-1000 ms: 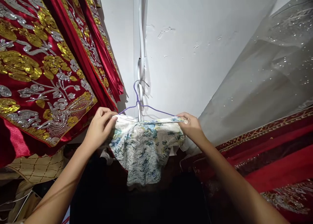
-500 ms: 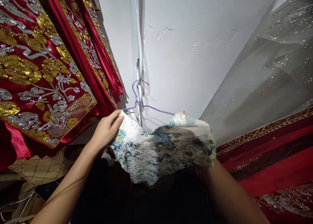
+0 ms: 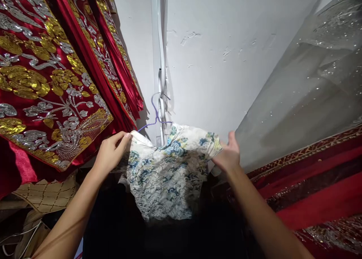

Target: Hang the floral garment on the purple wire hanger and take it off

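Note:
A white garment with a blue and yellow floral print (image 3: 166, 172) hangs on a thin purple wire hanger (image 3: 155, 113) hooked on a white wall fitting. My left hand (image 3: 111, 151) pinches the garment's left shoulder with closed fingers. My right hand (image 3: 228, 155) is at the garment's right shoulder, thumb up, fingers closed on the cloth edge. The hanger's right arm is hidden under the fabric.
Red satin garments with gold and silver embroidery (image 3: 48, 85) hang close on the left. A sheer glittery white fabric (image 3: 305, 89) hangs on the right above red embroidered cloth (image 3: 311, 187). A white wall (image 3: 215, 59) is behind. Beige quilted fabric (image 3: 42, 195) lies lower left.
The garment's right side was lifted and flipped by my right hand half a second ago; now it lies draped over the hanger's right arm, covering it. My left hand stayed at the left shoulder.

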A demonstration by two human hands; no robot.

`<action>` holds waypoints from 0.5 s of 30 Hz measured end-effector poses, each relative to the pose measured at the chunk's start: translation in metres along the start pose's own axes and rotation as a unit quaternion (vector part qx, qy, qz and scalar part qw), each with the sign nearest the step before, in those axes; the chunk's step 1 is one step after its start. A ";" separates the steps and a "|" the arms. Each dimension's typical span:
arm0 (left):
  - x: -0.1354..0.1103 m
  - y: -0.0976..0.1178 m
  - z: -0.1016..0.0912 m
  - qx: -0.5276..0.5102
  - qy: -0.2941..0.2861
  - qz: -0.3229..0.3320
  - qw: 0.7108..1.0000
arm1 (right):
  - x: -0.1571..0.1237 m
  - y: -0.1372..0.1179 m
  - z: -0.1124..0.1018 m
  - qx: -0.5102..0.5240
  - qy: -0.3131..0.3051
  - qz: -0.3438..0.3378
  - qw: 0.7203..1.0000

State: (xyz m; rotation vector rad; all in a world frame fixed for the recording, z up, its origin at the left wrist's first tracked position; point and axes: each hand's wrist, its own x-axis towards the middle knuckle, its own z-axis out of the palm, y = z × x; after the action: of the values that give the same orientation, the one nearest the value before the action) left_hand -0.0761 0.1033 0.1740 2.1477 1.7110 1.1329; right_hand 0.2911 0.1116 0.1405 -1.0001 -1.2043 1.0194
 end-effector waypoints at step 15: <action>-0.042 0.096 0.042 -0.391 -0.010 0.021 0.920 | -0.084 0.013 0.086 -0.429 -0.172 -0.312 0.830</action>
State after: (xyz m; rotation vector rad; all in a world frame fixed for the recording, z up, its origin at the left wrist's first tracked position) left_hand 0.0224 0.0475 0.1798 1.6645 0.9385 1.4681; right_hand 0.1980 0.0385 0.1163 -0.9698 -2.2081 0.0782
